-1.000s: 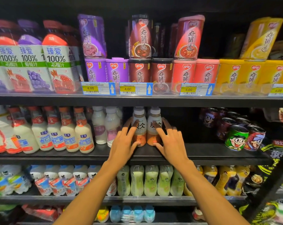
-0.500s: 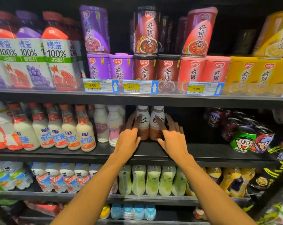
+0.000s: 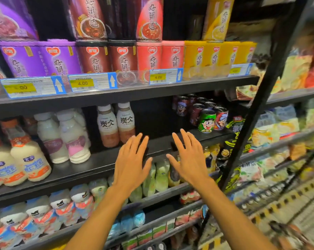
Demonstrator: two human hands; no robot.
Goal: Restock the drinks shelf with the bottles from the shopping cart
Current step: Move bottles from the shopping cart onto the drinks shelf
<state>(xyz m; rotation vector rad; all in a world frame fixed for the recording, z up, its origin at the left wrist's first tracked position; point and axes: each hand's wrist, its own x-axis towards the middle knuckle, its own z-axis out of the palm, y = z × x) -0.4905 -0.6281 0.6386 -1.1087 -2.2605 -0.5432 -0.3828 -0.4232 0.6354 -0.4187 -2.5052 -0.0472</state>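
Two brown-and-white bottles (image 3: 116,124) with white caps stand side by side, set back on the middle black shelf (image 3: 98,160). My left hand (image 3: 131,161) hovers in front of the shelf edge, below and right of them, fingers spread and empty. My right hand (image 3: 189,157) is level with it further right, also spread, holding nothing. Neither hand touches a bottle. The shopping cart is out of view.
White milk bottles (image 3: 62,139) and orange-capped ones (image 3: 30,159) stand to the left. Cartoon cans (image 3: 206,120) fill the shelf's right end. Porridge cups (image 3: 122,56) line the shelf above, green bottles (image 3: 159,175) the one below. A black upright post (image 3: 251,112) runs at the right.
Both hands have let go of the two brown bottles and drawn back off the shelf to the right. The view has swung right and tilted.
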